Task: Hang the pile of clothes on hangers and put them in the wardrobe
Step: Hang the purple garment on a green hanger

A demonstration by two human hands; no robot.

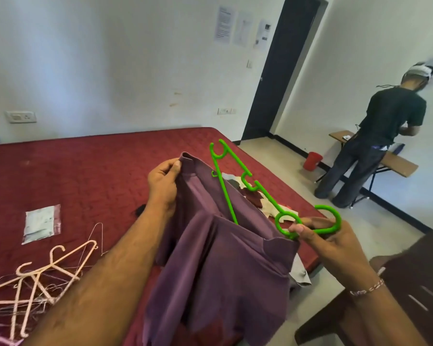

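A purple garment [218, 265] hangs in front of me above the red bed [85, 176]. My left hand [164, 182] pinches its upper left edge. My right hand [328, 242] grips a bright green plastic hanger [238, 181] near its hook, together with the garment's right corner. One arm of the hanger dips inside the garment's opening; the other arm sticks out above it. More clothes [265, 203] in white and dark red lie on the bed behind the garment, mostly hidden. The wardrobe is not in view.
A heap of pink and thin wire hangers [35, 283] lies on the bed at lower left, near a flat plastic packet [41, 223]. A person [375, 138] stands at a bench [395, 161] at the right wall, beside a red bucket [311, 161]. Dark wooden furniture [398, 283] is at lower right.
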